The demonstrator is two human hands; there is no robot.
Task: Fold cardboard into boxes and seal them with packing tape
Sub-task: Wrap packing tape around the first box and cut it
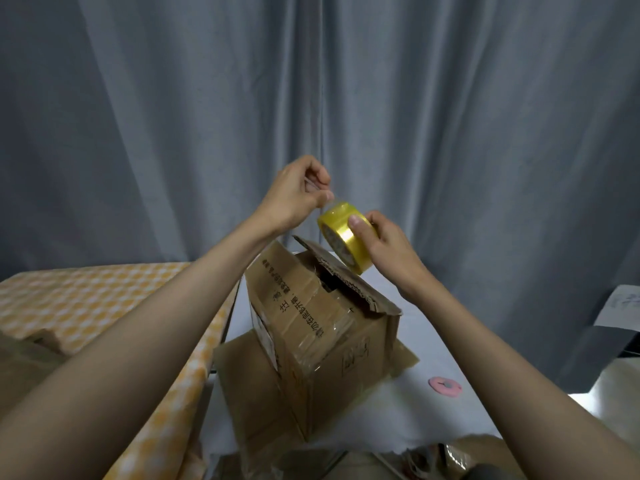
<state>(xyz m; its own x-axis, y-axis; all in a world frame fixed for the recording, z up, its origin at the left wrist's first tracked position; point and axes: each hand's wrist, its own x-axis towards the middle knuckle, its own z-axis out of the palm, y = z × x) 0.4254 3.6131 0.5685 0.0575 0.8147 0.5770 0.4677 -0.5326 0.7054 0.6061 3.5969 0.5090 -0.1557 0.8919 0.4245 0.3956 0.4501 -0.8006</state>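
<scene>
Both bare forearms are stretched forward and upward from the lower corners of the view, and the hands are held close together in the air above a cardboard box (322,337). The left hand (294,195) is raised highest, its wrist bent and its back turned toward the camera; its thumb and forefinger are pressed together on the loose end of a strip of clear tape (329,199), which is drawn out only a little way from the roll. The other fingers of that hand are curled in. The right hand (384,242) is closed around a roll of yellow tape (341,233), with the thumb laid across the roll's outer band and the fingers wrapped behind it; the roll is tilted, its flat side turned down and to the left.

The box is stood tilted on a white bench (433,341), near the bench's left edge, with its top flaps partly open and ragged. A flat sheet of cardboard (249,393) is lying under it. A small pink ring (445,386) is lying on the bench toward its right side, well apart from the box. A yellow checked cloth (86,299) is spread beyond the bench's left edge, and a grey curtain (450,116) is hung behind.
</scene>
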